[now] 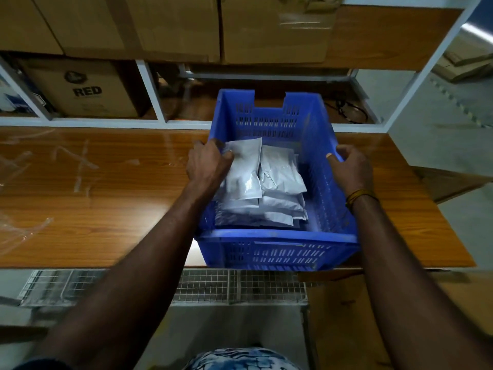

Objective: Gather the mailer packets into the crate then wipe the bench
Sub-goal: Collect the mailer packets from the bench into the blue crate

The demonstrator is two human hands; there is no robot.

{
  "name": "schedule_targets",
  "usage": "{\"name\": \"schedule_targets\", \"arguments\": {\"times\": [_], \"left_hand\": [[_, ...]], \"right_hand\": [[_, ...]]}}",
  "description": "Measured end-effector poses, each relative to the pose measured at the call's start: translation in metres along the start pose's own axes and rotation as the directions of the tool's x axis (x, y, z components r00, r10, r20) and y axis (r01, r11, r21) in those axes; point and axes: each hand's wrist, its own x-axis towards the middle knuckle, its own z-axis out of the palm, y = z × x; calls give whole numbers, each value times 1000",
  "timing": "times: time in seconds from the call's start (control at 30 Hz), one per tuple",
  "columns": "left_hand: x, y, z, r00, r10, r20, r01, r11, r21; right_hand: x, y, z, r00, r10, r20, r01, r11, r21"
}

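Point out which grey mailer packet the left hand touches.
The top grey plastic mailer packet on the left stack; the left hand pinches its corner.

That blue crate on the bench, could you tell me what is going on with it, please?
A person grips the blue crate by its side rims, left hand on one side, right hand on the other. Grey mailer packets lie stacked inside it. The crate sits at the wooden bench's front edge; clear plastic scraps remain on the bench.
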Motion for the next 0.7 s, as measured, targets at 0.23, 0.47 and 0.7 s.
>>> {"name": "schedule_targets", "arguments": {"times": [0.23, 0.47, 0.7], "left_hand": [[0, 3, -5, 998, 28, -49, -34, 991, -128], [-13, -14, -14, 991, 111, -70, -124, 969, -214], [-46, -59, -34, 972, 236, -1, -219, 901, -375]], "right_hand": [[7, -4, -4, 998, -30, 59, 23, 993, 115], [-32, -7, -3, 1000, -28, -11, 29, 993, 112], [-139, -3, -19, 980, -37, -196, 52, 996, 72]]}}
